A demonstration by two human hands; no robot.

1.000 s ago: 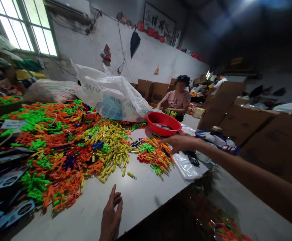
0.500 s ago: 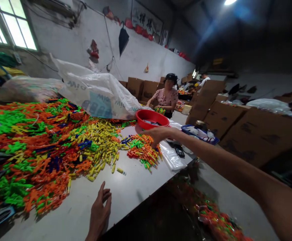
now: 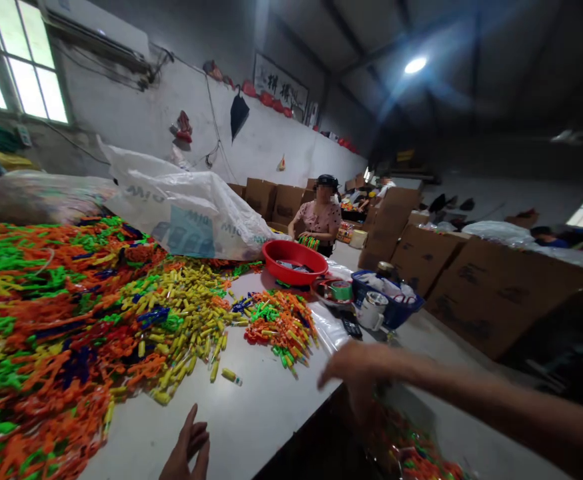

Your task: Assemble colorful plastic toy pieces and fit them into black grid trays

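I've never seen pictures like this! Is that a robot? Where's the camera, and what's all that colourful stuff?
No robot here, just a person's own bare hands. The camera sits on that person's head, looking forward and down, so you see roughly what they see.

The left hand is at the bottom, fingers apart, with nothing I can see in it. The right hand is near the edge of the table; it's too blurry to tell whether it holds anything.

On the table lie a big heap of orange and green pieces, lots of little yellow pieces and a smaller mixed pile. Behind that pile is a red basin. Farther back, another person sits facing us.
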